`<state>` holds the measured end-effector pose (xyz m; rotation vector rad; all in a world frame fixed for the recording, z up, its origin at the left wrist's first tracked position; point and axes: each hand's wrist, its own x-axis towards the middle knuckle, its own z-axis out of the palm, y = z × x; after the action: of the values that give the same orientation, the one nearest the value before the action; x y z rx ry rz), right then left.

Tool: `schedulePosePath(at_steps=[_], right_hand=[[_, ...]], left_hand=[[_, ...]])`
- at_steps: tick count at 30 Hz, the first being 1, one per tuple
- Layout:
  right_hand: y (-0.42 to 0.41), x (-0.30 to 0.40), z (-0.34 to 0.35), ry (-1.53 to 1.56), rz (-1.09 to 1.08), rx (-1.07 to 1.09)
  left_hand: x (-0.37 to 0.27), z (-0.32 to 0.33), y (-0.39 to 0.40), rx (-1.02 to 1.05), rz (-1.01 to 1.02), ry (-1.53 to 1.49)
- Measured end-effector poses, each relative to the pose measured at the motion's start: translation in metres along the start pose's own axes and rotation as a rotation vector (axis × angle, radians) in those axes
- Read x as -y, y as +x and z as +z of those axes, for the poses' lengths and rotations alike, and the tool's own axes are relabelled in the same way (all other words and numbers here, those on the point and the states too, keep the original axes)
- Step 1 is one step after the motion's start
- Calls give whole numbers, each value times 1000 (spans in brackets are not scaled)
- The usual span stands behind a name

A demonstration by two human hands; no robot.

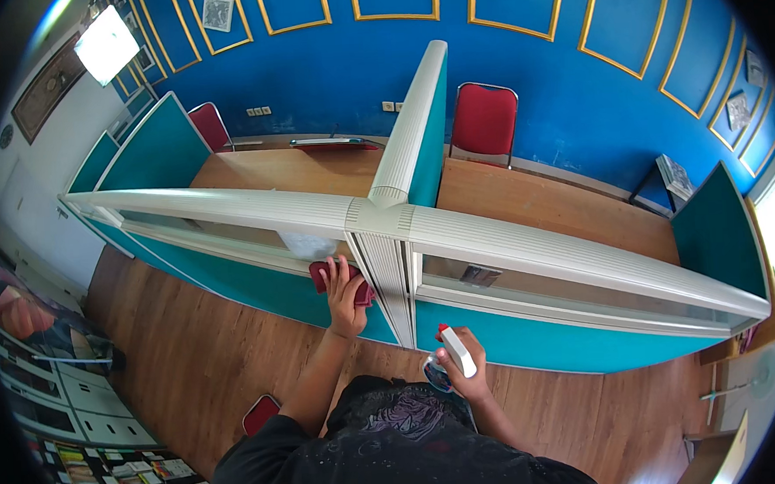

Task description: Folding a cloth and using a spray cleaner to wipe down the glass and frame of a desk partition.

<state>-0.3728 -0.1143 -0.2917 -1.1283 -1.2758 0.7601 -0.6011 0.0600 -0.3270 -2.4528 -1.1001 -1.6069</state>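
A folded maroon cloth (365, 293) lies under the spread fingers of my left hand (345, 301), against the partition's lower window rail beside the middle post (384, 275). Just above it, a whitish wet-looking patch (309, 243) shows on the glass pane (242, 232). My right hand (471, 362) grips a spray bottle (459, 353) with a white head and red nozzle, in front of my body. The bottle's clear body is partly covered by my fingers. Teal panels fill the office partition (543, 336) below its pale ridged top rail.
Beyond the partition stand wooden desks (557, 210) and red chairs (484, 120). A cross divider (414, 122) rises between the desks. Behind me on the left are a red seat (261, 414) and a cabinet (100, 401). Wood-look flooring (189, 344) surrounds my feet.
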Motion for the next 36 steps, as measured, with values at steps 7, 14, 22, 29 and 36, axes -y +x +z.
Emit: schedulePosePath(at_steps=[7,14,22,29,36], right_hand=[[28,16,32,82,-101,168],[48,29,57,122,-93,219],[44,27,61,6,-102,113],[13,9,87,14,133,-73],[14,16,116,47,175,-149]], left_hand=[[52,-41,2,158,180,165],[119,-76,-2,42,118,256],[157,-88,8,-307,-156,81],[72,-56,112,-898,-545,-521],[-18,22,56,-361,52,-214]])
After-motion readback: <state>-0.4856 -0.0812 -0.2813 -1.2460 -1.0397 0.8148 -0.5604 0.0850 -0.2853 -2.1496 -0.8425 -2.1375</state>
